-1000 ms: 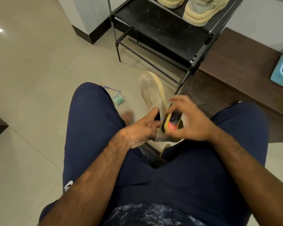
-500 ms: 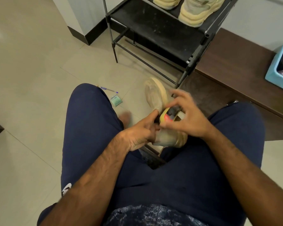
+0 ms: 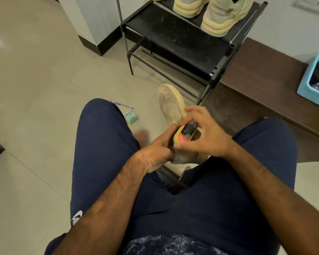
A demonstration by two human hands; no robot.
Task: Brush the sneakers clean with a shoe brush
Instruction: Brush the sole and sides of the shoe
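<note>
A beige sneaker point(image 3: 170, 104) is held between my knees, sole turned up and toe pointing away from me. My left hand point(image 3: 157, 151) grips it at the heel end. My right hand point(image 3: 204, 136) holds a yellow shoe brush point(image 3: 185, 134) with a red label, pressed against the sneaker near its heel. The brush and the heel are blurred. Two more pale sneakers point(image 3: 223, 17) stand on the black shoe rack point(image 3: 175, 39) ahead.
A dark wooden bench point(image 3: 261, 85) runs along the right, with a light blue basket point(image 3: 315, 80) on it. On the tiled floor beside my left knee lie a purple pen point(image 3: 123, 105) and a small green packet point(image 3: 131, 117). My legs in dark blue trousers fill the foreground.
The brush has gone along the sneaker towards the toe and come back near the heel. The sneaker has tipped slightly. My left hand keeps its grip.
</note>
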